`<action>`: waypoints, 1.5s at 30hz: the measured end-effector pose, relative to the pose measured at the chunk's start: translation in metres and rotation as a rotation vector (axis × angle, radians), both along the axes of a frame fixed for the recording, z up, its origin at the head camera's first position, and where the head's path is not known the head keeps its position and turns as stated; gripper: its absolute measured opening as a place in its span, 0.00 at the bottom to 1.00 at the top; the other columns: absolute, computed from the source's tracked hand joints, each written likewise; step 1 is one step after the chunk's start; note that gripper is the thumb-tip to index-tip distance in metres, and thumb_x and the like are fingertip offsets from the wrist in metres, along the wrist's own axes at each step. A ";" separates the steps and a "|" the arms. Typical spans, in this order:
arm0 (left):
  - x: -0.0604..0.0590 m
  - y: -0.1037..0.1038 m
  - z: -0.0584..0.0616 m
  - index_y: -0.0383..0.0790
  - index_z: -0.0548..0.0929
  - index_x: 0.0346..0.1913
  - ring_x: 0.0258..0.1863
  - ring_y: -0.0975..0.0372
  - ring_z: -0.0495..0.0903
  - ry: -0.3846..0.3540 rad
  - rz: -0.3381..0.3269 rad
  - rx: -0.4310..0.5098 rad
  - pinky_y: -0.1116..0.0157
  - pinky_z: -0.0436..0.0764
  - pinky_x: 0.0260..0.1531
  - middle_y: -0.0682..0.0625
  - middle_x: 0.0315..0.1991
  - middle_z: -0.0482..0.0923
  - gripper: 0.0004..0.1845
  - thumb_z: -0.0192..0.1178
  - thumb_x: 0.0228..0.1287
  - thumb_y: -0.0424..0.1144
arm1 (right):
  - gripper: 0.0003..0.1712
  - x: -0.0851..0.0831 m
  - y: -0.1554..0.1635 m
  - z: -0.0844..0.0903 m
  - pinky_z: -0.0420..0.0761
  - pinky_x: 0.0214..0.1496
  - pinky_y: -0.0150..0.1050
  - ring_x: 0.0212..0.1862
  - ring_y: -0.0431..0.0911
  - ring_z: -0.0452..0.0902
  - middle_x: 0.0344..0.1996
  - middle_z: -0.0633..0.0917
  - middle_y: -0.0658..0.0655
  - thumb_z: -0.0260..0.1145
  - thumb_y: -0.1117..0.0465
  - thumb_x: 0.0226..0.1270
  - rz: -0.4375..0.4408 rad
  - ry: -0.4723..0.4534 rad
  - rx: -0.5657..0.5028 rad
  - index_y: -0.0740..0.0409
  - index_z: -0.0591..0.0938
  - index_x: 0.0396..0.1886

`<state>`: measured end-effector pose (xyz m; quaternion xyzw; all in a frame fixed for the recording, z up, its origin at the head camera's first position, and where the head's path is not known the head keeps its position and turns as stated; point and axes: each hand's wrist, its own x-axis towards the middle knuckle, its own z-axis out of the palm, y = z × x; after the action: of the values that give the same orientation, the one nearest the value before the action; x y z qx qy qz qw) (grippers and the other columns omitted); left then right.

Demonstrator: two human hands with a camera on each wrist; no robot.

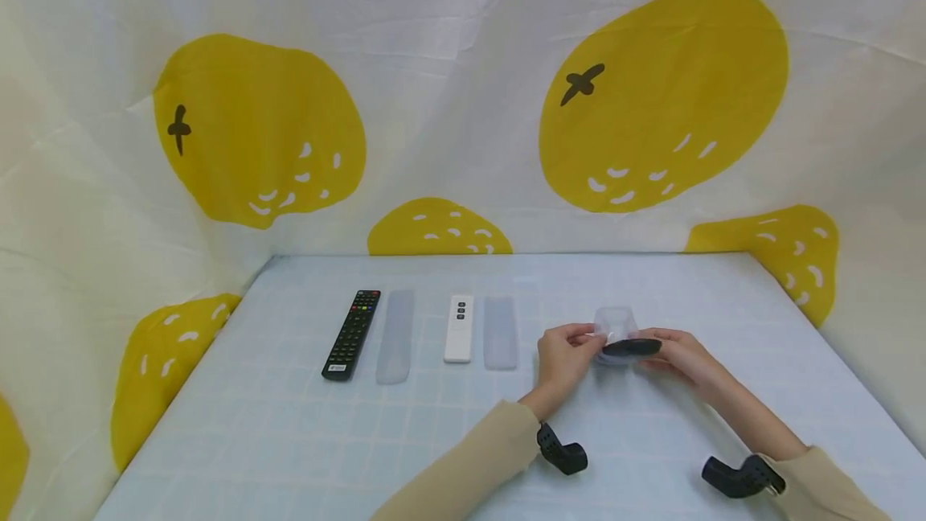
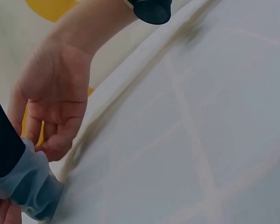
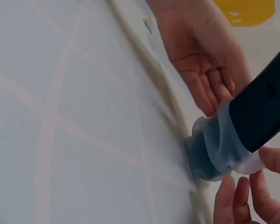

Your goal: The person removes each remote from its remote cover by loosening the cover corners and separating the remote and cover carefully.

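Observation:
A black remote control (image 3: 266, 100) is partly inside a translucent sleeve (image 3: 221, 135), which is bunched in folds around its lower end. My left hand (image 1: 567, 356) pinches the sleeve from the left. From the other side, my right hand (image 1: 676, 352) holds the sleeve's edge between thumb and fingers, as the right wrist view shows. Both hands are close over the table at the right of the head view. In the left wrist view the dark remote juts in from the left edge above the crumpled sleeve, with the right hand's palm (image 2: 56, 98) behind it.
Left of the hands lie a long black remote (image 1: 352, 334), a long translucent sleeve (image 1: 395, 336), a white remote (image 1: 459, 328) and a shorter translucent sleeve (image 1: 501, 332), in a row. The table (image 1: 253, 424) has a pale checked cloth. Behind it hangs a lemon-print curtain (image 1: 448, 103).

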<state>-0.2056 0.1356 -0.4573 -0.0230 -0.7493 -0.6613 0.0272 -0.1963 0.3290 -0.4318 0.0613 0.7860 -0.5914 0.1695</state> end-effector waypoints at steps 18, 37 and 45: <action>0.010 -0.004 -0.003 0.39 0.87 0.34 0.26 0.67 0.82 -0.185 -0.030 0.065 0.71 0.82 0.24 0.51 0.29 0.86 0.06 0.69 0.55 0.37 | 0.41 0.008 -0.013 -0.002 0.83 0.47 0.34 0.45 0.38 0.81 0.63 0.68 0.78 0.60 0.55 0.70 0.070 0.002 0.098 0.79 0.55 0.69; -0.009 -0.004 -0.008 0.41 0.84 0.48 0.39 0.64 0.84 -0.191 -0.041 0.181 0.67 0.84 0.39 0.50 0.42 0.85 0.18 0.71 0.53 0.37 | 0.42 -0.005 -0.023 -0.004 0.80 0.54 0.32 0.48 0.30 0.76 0.69 0.63 0.72 0.61 0.53 0.69 -0.050 0.055 -0.044 0.64 0.53 0.75; -0.011 -0.006 -0.009 0.41 0.83 0.52 0.43 0.61 0.85 -0.191 -0.114 0.163 0.67 0.83 0.42 0.48 0.48 0.85 0.26 0.69 0.45 0.22 | 0.40 -0.004 -0.019 -0.008 0.80 0.49 0.26 0.43 0.27 0.76 0.50 0.78 0.48 0.59 0.61 0.70 -0.057 0.065 -0.156 0.67 0.52 0.74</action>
<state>-0.2163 0.1299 -0.4666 -0.0001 -0.6897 -0.7197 -0.0801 -0.2006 0.3104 -0.4402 0.0510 0.7406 -0.6570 0.1311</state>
